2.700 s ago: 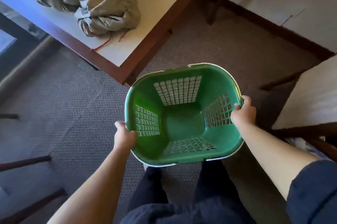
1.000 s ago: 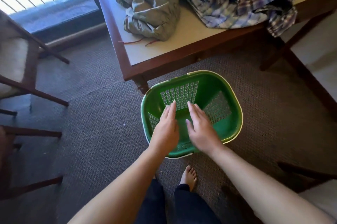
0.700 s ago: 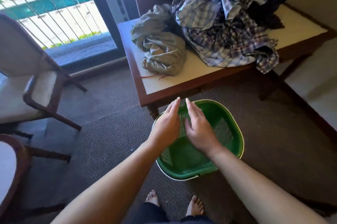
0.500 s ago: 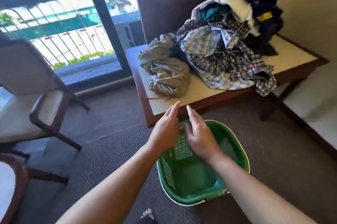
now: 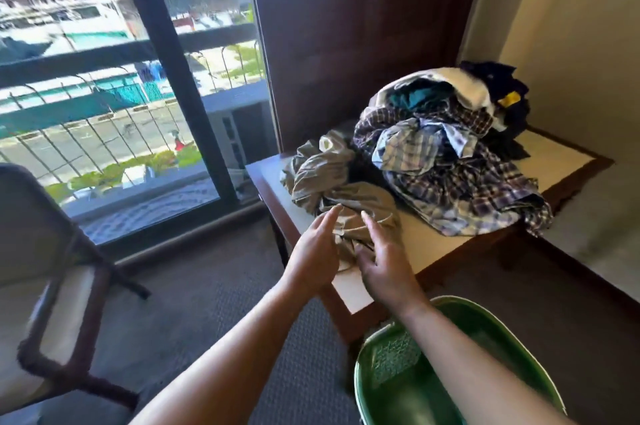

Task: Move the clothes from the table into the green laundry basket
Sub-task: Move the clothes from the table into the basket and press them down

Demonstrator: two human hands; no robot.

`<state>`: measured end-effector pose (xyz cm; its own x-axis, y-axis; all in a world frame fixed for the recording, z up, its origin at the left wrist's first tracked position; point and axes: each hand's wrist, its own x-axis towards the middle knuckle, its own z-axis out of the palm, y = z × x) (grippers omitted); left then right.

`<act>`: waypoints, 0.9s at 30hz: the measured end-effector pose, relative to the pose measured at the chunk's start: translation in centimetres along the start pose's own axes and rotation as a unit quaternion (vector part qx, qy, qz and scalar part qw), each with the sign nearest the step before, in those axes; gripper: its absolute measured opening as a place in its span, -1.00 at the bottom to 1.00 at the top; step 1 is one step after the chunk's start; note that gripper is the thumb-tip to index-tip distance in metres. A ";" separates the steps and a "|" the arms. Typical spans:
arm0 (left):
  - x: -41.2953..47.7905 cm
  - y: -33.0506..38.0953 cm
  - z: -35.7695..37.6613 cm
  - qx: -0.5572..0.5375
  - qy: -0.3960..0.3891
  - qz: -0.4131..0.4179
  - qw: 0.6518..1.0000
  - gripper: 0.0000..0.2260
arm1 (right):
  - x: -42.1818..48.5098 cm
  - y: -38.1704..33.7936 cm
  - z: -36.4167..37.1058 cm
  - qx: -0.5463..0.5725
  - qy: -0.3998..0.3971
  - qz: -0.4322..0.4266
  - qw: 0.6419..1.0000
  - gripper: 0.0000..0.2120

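A heap of clothes lies on the low wooden table (image 5: 561,161): a crumpled grey-olive garment (image 5: 332,182) at the near left, plaid shirts (image 5: 446,168) in the middle, dark and white pieces (image 5: 485,92) behind. My left hand (image 5: 313,256) and my right hand (image 5: 382,263) hover side by side at the near edge of the grey-olive garment, fingers spread, holding nothing. The green laundry basket (image 5: 391,386) stands on the carpet under my right forearm, with nothing visible inside.
A wooden-armed chair (image 5: 45,307) stands at the left on the carpet. Behind it is a glass balcony door (image 5: 121,95) with a dark frame. A dark wood panel and a cream wall back the table. A light bed or bench edge (image 5: 602,234) is at the right.
I set the basket on the floor by the table and let go. My view rose, and both hands moved from over the basket up to the grey-olive garment.
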<state>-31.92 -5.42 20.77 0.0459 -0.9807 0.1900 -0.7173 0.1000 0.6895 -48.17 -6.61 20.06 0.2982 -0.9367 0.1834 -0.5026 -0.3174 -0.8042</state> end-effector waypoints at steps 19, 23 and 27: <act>19.6 -12.4 -4.9 0.014 -0.095 0.036 0.995 -0.45 | 16.5 2.5 5.7 -0.113 0.015 0.137 0.984 -0.34; 24.2 -14.6 -5.0 0.043 -0.125 0.027 0.991 -0.44 | 21.1 4.3 7.4 -0.151 -0.037 0.189 0.970 -0.10; 29.0 -17.2 -3.7 0.062 -0.159 -0.022 0.985 -0.23 | 23.4 7.0 9.5 -0.188 -0.050 0.240 0.951 0.02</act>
<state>-15.71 -34.98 17.01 -0.1268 -0.9887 -0.0795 -0.7999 0.0546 0.5976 -37.02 -29.35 13.32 0.0276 -0.9743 -0.2234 -0.8496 0.0949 -0.5188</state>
